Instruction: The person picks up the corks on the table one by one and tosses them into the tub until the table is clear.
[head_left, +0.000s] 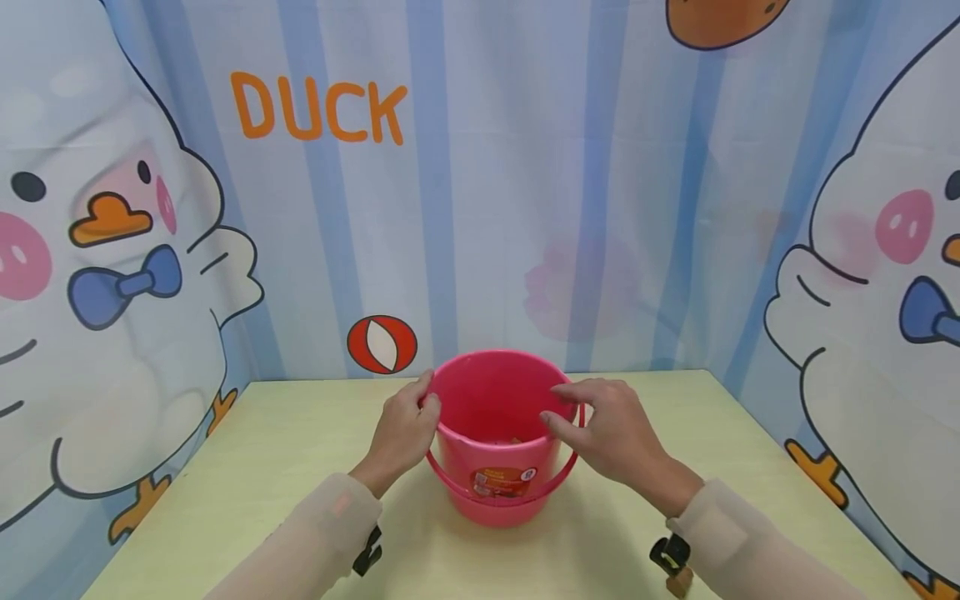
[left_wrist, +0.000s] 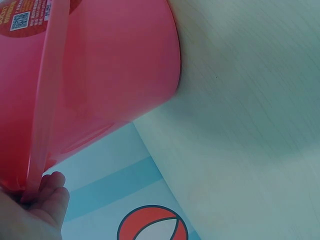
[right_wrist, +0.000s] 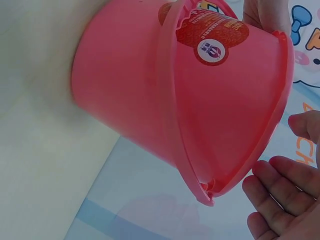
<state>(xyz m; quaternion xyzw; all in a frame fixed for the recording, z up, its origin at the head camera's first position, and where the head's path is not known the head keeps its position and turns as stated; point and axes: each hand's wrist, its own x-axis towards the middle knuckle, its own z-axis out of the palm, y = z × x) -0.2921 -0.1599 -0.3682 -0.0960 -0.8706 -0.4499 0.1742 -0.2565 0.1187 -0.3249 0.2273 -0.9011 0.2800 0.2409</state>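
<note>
A pink plastic bucket [head_left: 501,454] stands upright on the table in the head view, its mouth facing up. Its pink handle [left_wrist: 49,90] hangs down across the front, over a red label [head_left: 504,482]. My left hand [head_left: 401,429] grips the left side of the rim, thumb on the near side and fingers behind. At the right side of the rim is my right hand [head_left: 611,429], thumb and fingers spread and extended. Those fingers [right_wrist: 270,190] lie close beside the rim in the right wrist view. Something small and orange [head_left: 516,440] shows low inside the bucket.
The pale yellow table [head_left: 300,450] ends at a striped blue cloth backdrop [head_left: 480,208] just behind the bucket. Printed ducks [head_left: 112,333] cover both sides. Dark straps [head_left: 670,552] sit at both wrists, below light sleeves.
</note>
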